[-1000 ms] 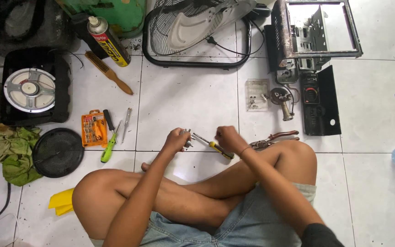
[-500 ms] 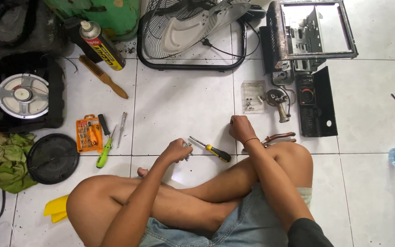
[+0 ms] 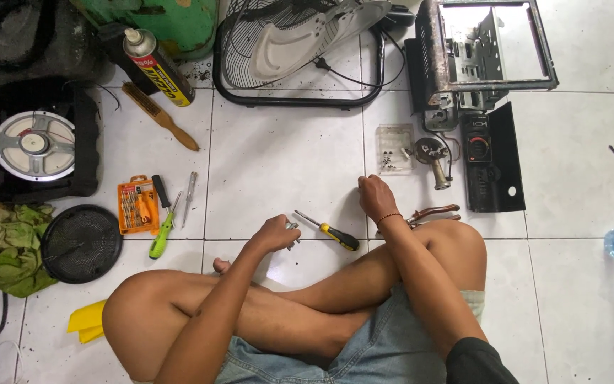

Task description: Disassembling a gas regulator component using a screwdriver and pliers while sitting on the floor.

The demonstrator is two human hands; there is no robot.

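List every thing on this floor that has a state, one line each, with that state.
left hand: closed on a small metal part
right hand: empty, fingers down on the tile
screwdriver: lying flat between the hands, unheld
clear box: lying flat, small parts inside
pliers: lying by the knee
spray can: lying tilted, nozzle on
fan: lying flat
metal frame: stripped, open

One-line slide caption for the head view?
Left hand grips small metal part; right hand reaches beside yellow-and-black-handled screwdriver.

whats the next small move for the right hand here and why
Probably reach on to the clear plastic box of small screws: the right hand is empty and just short of it, the left hand holds a small metal part, and the screwdriver lies on the floor.
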